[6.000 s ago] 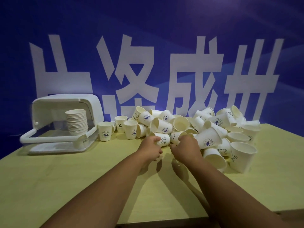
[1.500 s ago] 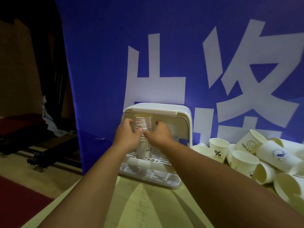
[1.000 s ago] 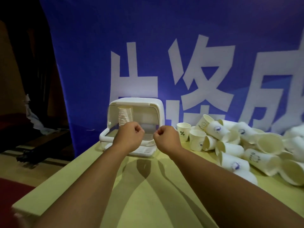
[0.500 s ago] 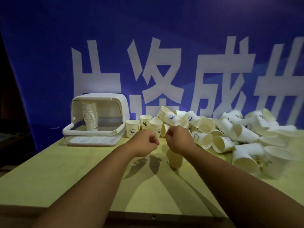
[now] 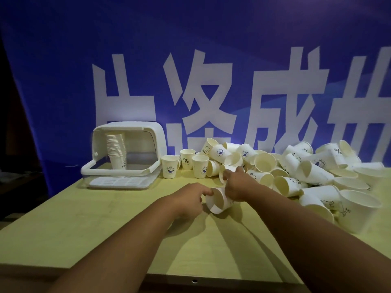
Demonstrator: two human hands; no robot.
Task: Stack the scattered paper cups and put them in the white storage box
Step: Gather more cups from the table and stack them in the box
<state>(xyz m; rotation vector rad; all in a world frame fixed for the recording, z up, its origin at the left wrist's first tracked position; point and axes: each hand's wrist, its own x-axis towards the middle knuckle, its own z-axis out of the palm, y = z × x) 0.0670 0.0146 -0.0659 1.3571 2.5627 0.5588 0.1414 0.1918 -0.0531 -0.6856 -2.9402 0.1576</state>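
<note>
Right of the white storage box (image 5: 156,140), in front of the heap: half a second ago both hands were closed, empty fists. Now they're down on cups.

- Left hand (image 5: 188,199): fingers (image 5: 204,192) pinch the rim of a cup (image 5: 218,200) lying on its side, mouth toward the camera.
- Right hand (image 5: 237,185): just past that cup, on the side away from the box, with the heel of the hand touching it. Its fingers are curled against a second cup at the heap's near edge. Can't tell if they actually grip it.
- The lying cup was already under the right hand half a second ago, in about the same spot.
- Stack (image 5: 116,149) is inside the box, upright against its left side, same as half a second ago. It looks taller than it did six seconds ago. The box lid is flipped back.
- Heap (image 5: 296,166): loose cups to the right of the box, mostly tipped over, no visible change. Three upright cups (image 5: 170,167) stand just beside the box's right wall.

Bench (image 5: 84,225): pale yellow-green top, running forward and right from the box. A blue banner (image 5: 63,81) with large white characters hangs directly behind the box. Left of the box the room is dark, with no detail readable.
</note>
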